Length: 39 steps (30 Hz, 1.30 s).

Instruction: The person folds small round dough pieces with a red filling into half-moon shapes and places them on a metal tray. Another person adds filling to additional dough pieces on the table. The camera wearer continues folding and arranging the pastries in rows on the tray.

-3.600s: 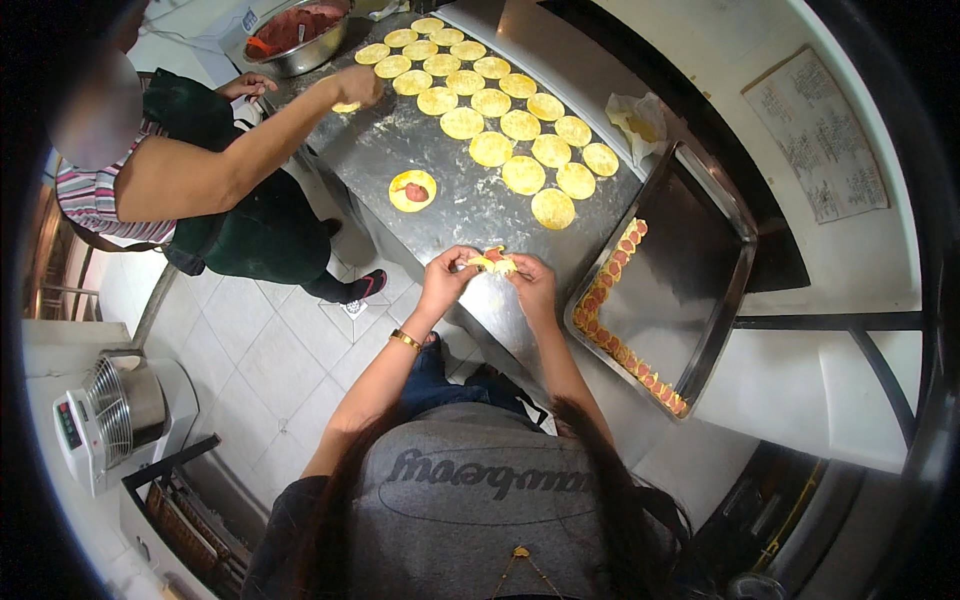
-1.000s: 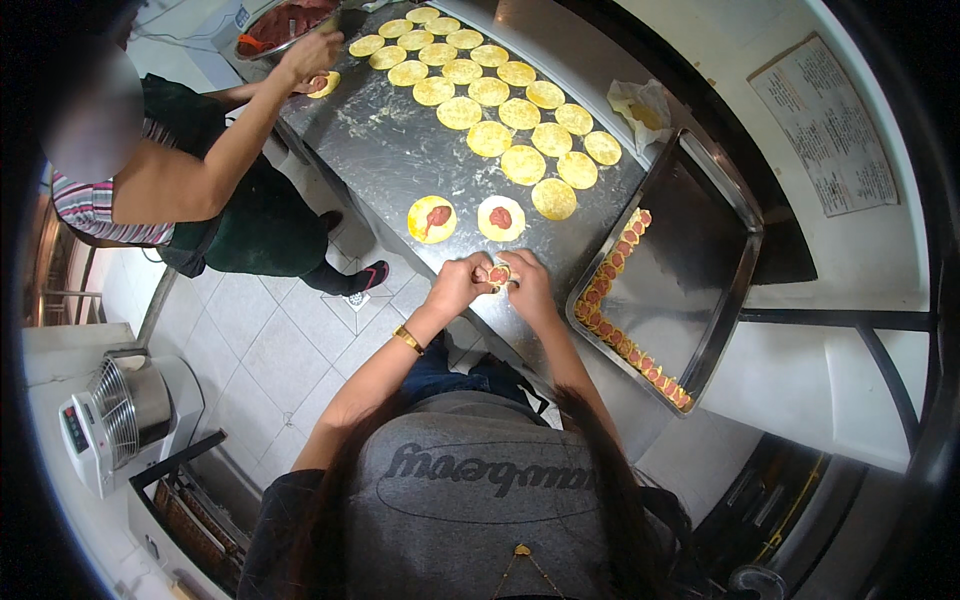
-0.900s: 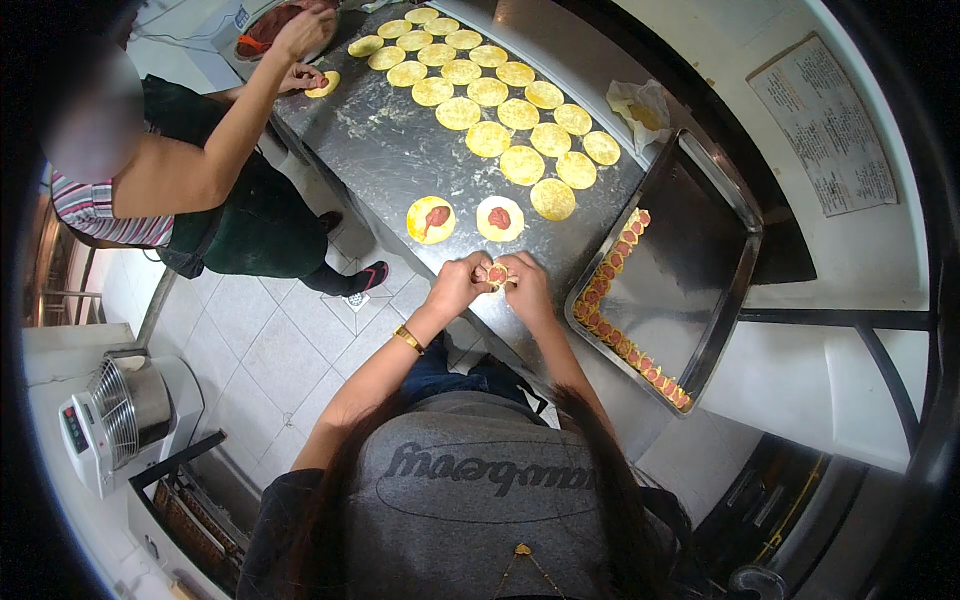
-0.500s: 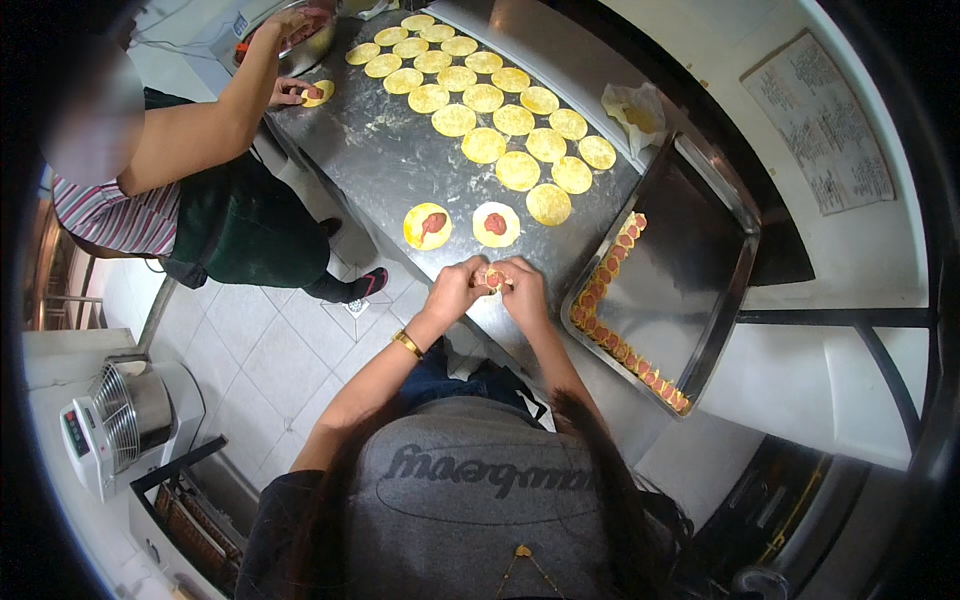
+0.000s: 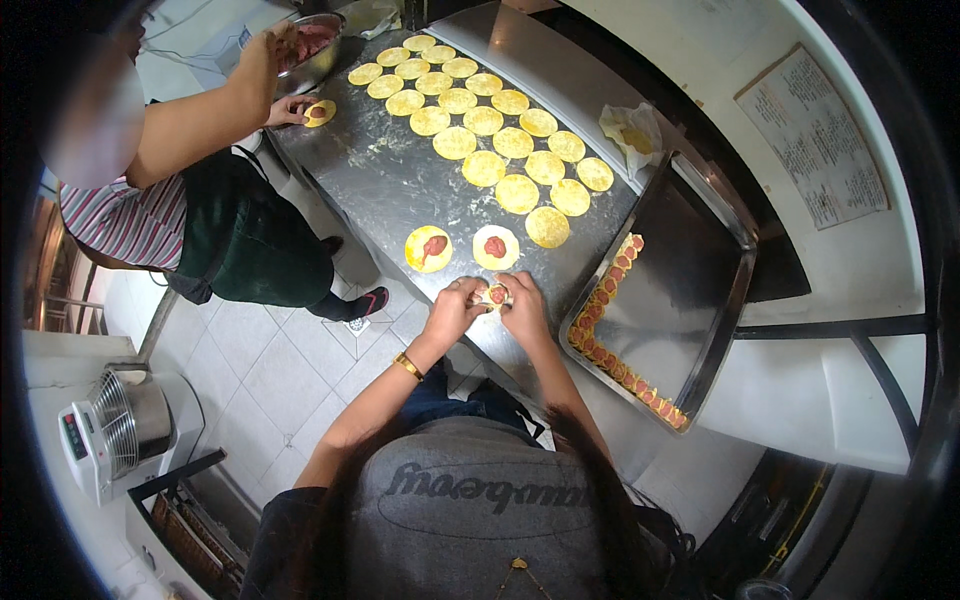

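Note:
Between my hands, above the near edge of the steel table (image 5: 370, 160), is a small meat-filled dough round (image 5: 496, 294), its yellow rim gathered around the red minced filling. My left hand (image 5: 456, 308) grips its left side with bent fingers, while my right hand (image 5: 523, 304) pinches the right side. Just beyond my fingers lie two flat rounds topped with minced meat, a paler one (image 5: 496, 247) and a yellow one (image 5: 429, 249) to its left. Rows of bare yellow dough rounds (image 5: 483, 121) cover the table farther off.
On my right, a deep metal tray (image 5: 690, 270) holds filled pastries (image 5: 600, 310) lined along two sides. At far left a co-worker's hand (image 5: 290, 110) touches a topped round, the other reaching into a bowl of minced meat (image 5: 318, 62). A crumpled bag (image 5: 632, 132) lies near the tray.
My fingers have shifted around the dough round and spread a little, so more of its meat top shows. The co-worker's upper hand has moved slightly at the bowl.

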Each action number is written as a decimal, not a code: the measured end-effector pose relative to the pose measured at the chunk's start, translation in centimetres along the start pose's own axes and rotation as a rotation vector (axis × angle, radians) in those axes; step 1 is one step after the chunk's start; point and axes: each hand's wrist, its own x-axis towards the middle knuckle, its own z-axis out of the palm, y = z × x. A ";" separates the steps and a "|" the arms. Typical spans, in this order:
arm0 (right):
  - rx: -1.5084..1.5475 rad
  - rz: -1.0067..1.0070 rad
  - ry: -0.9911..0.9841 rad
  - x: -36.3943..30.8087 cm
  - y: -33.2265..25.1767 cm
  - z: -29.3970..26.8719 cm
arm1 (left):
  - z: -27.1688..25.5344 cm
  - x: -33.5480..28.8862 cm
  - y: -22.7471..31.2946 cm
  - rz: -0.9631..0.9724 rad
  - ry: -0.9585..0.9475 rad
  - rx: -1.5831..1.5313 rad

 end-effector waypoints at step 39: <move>-0.430 0.109 0.245 10.6 20.2 -20.3 | -9.2 -8.7 -5.9 -0.340 0.157 -0.060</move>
